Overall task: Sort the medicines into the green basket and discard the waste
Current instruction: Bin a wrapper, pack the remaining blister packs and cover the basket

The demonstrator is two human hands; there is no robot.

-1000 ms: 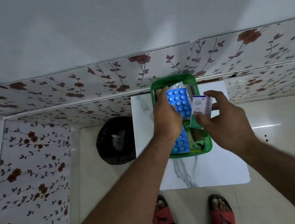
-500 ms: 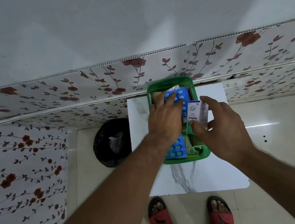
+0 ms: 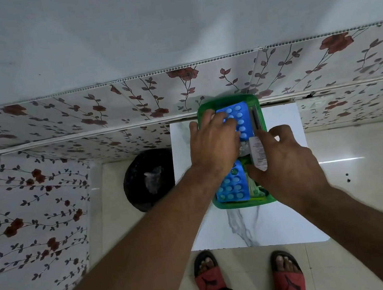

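Change: white medicine box now lower, at green basket edge.
Left hand: spread, covering blue blister pack.
Right hand: pinching box.
Blister packs: two.
Nearby: black bin, left of white table.

Dim, bluish light; edges warped, hands perhaps slightly blurred.

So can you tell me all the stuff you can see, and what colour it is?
basket: 1, green, on the table by the wall
pill strips: 2, blue, inside the basket
small box: 1, white, over the basket
table: 1, white marble, against the wall
bin: 1, black, on the floor left of the table
sandals: 2, red and black, on the feet
left hand: on the far pill strip
right hand: grip on the small box
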